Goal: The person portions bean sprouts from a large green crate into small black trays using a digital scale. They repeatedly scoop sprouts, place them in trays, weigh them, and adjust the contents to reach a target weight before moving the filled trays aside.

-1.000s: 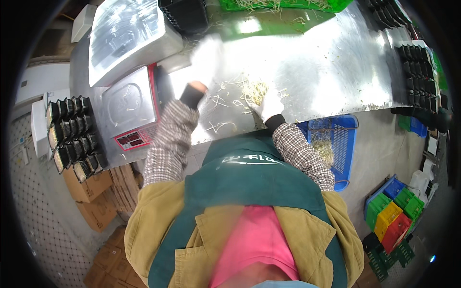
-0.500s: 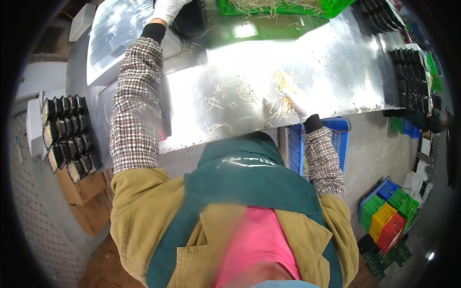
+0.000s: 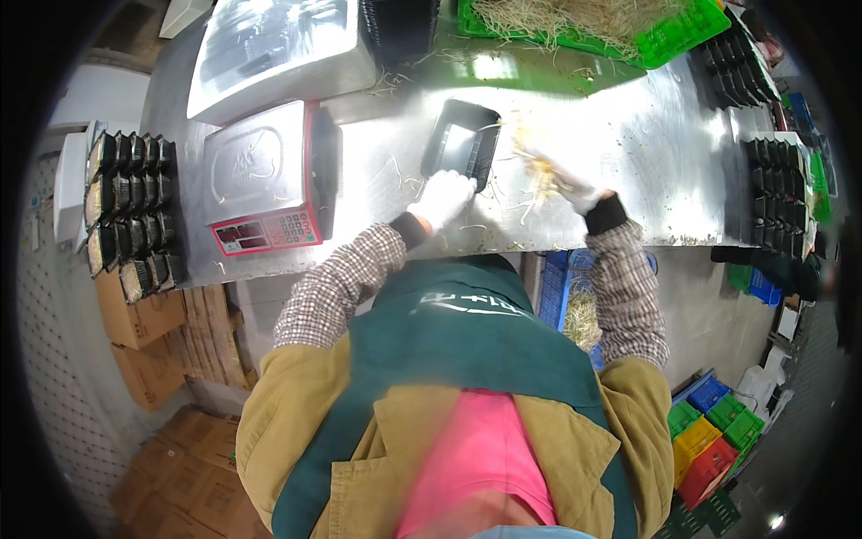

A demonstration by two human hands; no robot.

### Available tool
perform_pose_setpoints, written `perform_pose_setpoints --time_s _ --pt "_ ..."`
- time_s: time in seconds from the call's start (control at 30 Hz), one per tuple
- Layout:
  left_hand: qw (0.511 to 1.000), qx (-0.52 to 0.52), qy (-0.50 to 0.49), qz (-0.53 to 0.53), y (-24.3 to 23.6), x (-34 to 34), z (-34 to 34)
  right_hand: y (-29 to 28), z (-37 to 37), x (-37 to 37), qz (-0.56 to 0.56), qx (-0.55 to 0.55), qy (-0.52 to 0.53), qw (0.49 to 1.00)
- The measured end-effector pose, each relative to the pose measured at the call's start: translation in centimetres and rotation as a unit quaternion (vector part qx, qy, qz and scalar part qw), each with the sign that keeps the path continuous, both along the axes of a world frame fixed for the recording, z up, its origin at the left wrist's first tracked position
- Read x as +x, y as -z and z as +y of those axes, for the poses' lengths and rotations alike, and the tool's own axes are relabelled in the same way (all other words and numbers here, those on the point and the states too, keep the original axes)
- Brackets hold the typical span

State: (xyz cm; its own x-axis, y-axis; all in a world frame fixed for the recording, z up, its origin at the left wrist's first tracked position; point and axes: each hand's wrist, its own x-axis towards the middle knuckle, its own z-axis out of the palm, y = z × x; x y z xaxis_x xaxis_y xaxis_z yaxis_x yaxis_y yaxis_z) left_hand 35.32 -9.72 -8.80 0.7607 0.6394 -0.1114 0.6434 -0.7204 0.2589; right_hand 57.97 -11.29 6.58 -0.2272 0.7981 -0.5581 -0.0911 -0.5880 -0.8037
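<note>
Right hand (image 3: pixel 577 190), fingers around sprouts (image 3: pixel 541 177), lies right of the away-pointing black tray (image 3: pixel 458 136), its near end in the left hand's (image 3: pixel 443 198) fingers.

A broad metal table (image 3: pixel 664 171) with a shiny surface carries the things. On its left part stand a silver scale (image 3: pixel 256 166) with a red base and, behind it, 1 large white box (image 3: pixel 283 54). Just right of that box is a stack of black trays (image 3: pixel 401 31), then 1 green crate (image 3: pixel 696 25) along the far side. 1 single black tray (image 3: pixel 437 144) lies near the middle, with loose pale sprouts (image 3: pixel 390 84) scattered about the metal.
</note>
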Motion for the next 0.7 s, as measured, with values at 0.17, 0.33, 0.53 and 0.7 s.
perform_pose_setpoints --time_s 0.17,0.33,0.53,0.7 --pt "0.977 0.186 -0.038 -0.095 -1.1 -1.9 -3.6 9.0 5.6 -3.8 -0.333 0.088 -0.118 0.932" --pt "0.965 0.011 -0.191 -0.181 -3.5 -6.1 -3.0 14.5 5.2 -0.3 -0.436 0.188 -0.005 0.88" --pt "0.896 -0.1 -0.367 -0.228 3.6 -4.7 1.8 11.8 -5.1 -4.5 -0.454 0.303 0.185 0.817" --pt "0.836 -0.166 -0.398 -0.34 4.1 -9.8 4.5 14.0 -9.9 -14.0 -0.414 0.458 -0.242 0.749"
